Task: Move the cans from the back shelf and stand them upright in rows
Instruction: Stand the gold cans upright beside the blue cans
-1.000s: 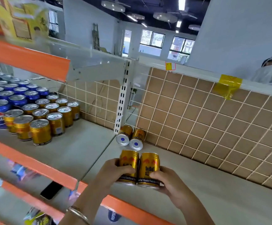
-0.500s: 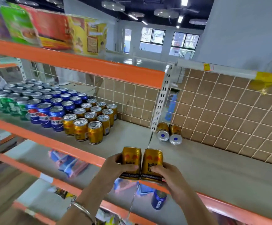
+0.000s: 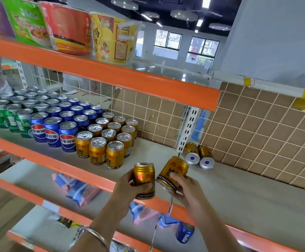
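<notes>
The shelf [image 3: 166, 153] carries the gold rows [image 3: 108, 140] at ten o'clock from the hands. The left hand [image 3: 128, 186], nearer the rows, wraps an upright can [image 3: 144, 179]. The right hand [image 3: 186, 188] grips a tilted can [image 3: 173, 171], its top leaning toward one o'clock. Two lying cans [image 3: 199, 155] wait at one o'clock, at the back.

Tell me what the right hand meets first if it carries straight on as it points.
Probably the standing gold cans, near their right edge; the right hand, gripping a tilted can, points up-left toward them. Depth is unclear.
</notes>
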